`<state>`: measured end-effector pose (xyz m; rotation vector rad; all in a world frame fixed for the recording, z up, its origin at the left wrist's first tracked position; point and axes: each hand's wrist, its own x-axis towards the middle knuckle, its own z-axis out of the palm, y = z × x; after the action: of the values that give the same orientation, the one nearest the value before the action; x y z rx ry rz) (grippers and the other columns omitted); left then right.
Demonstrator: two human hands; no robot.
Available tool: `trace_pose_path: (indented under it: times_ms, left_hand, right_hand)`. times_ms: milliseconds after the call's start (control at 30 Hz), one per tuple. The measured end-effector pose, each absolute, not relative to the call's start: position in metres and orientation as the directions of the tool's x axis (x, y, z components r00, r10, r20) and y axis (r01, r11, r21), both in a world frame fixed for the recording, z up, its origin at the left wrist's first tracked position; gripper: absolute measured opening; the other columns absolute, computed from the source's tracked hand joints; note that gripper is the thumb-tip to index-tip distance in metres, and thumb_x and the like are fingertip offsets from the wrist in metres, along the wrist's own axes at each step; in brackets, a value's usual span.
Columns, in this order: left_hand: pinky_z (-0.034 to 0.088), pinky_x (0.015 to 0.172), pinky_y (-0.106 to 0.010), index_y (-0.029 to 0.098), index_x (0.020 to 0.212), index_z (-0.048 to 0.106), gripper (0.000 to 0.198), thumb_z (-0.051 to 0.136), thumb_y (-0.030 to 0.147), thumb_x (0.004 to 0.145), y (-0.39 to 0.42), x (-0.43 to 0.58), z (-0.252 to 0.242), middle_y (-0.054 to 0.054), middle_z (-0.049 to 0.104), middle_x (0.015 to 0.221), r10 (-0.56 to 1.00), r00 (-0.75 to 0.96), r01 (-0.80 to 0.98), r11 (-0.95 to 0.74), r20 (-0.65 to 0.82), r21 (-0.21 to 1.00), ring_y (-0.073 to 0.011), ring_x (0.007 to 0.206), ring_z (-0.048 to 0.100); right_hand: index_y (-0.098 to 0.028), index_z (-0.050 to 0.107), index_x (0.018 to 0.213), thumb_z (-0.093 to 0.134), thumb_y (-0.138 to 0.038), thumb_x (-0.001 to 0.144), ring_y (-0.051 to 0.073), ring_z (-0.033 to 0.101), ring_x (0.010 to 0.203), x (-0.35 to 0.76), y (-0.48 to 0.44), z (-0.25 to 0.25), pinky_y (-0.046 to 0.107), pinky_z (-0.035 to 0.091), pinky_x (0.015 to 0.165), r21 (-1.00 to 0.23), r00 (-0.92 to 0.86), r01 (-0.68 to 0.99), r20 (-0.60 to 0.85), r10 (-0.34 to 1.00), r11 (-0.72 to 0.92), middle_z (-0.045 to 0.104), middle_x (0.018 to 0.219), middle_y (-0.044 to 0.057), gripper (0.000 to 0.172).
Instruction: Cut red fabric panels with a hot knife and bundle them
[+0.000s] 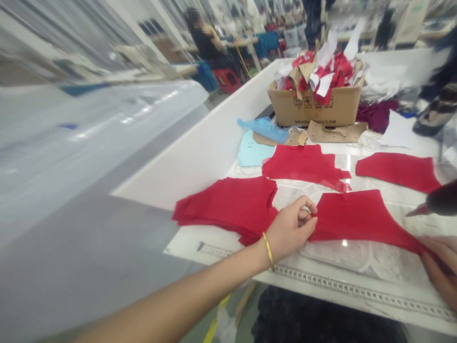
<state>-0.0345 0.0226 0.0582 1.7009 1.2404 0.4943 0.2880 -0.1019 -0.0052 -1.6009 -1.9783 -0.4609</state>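
Observation:
My left hand [291,228], a gold bangle at the wrist, pinches the left corner of a red fabric piece [357,216] lying flat on the white table [214,147]. My right hand [441,269] grips the same piece at its right corner, at the frame's edge. A stack of red fabric pieces [228,205] lies just left of my left hand. Two more red pieces [303,162] [396,171] lie farther back.
A cardboard box [316,107] full of red and white scraps stands at the back. Light blue paper [253,150] and brown paper patterns [335,131] lie before it. A dark tool with a metal tip [439,202] enters from the right. A person sits far behind.

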Motion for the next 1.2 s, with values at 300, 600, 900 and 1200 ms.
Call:
trace_pose_path:
  times_ms: [300, 600, 900, 1200]
  left_hand:
    - [0.054, 0.069, -0.034, 0.023, 0.113, 0.064, 0.029, 0.043, 0.013, 0.095, 0.02, -0.041, 0.046, -0.004, 0.075, 0.082, 0.793, 0.608, 0.788, -0.596, -0.041, 0.153, -0.0245, 0.074, 0.072]
    - [0.059, 0.073, -0.038, 0.018, 0.113, 0.068, 0.035, 0.048, 0.004, 0.088, 0.017, -0.042, 0.044, -0.007, 0.077, 0.086, 0.714, 0.697, 0.705, -0.7, 0.068, 0.112, -0.0256, 0.076, 0.074]
    - [0.058, 0.068, -0.038, 0.016, 0.118, 0.069, 0.039, 0.042, 0.006, 0.091, 0.02, -0.045, 0.04, -0.008, 0.074, 0.077, 0.684, 0.707, 0.687, -0.724, 0.181, 0.054, -0.0259, 0.068, 0.071]
    - [0.056, 0.065, -0.035, 0.018, 0.116, 0.07, 0.038, 0.041, 0.006, 0.094, 0.024, -0.049, 0.037, -0.007, 0.072, 0.079, 0.631, 0.734, 0.663, -0.746, 0.251, -0.066, -0.0241, 0.07, 0.068]
  right_hand:
    - [-0.02, 0.069, 0.109, 0.058, -0.029, 0.096, 0.014, 0.07, 0.079, 0.297, -0.105, -0.009, 0.021, 0.051, 0.059, -0.018, -0.204, 0.966, 0.554, 0.807, 0.256, 0.072, 0.099, 0.003, 0.018]
    - [-0.024, 0.072, 0.107, 0.059, -0.029, 0.094, 0.012, 0.07, 0.071, 0.312, -0.112, -0.008, 0.018, 0.052, 0.053, -0.001, -0.224, 0.965, 0.509, 0.831, 0.261, 0.073, 0.097, 0.001, 0.019]
    - [-0.022, 0.074, 0.105, 0.057, -0.027, 0.097, 0.013, 0.073, 0.074, 0.291, -0.115, 0.002, 0.018, 0.052, 0.053, -0.051, -0.096, 0.988, 0.52, 0.849, 0.143, 0.074, 0.096, 0.003, 0.019]
    - [-0.021, 0.078, 0.093, 0.057, -0.026, 0.097, 0.017, 0.075, 0.074, 0.282, -0.11, 0.01, 0.022, 0.057, 0.056, 0.001, -0.035, 0.999, 0.61, 0.792, 0.044, 0.076, 0.091, 0.006, 0.021]
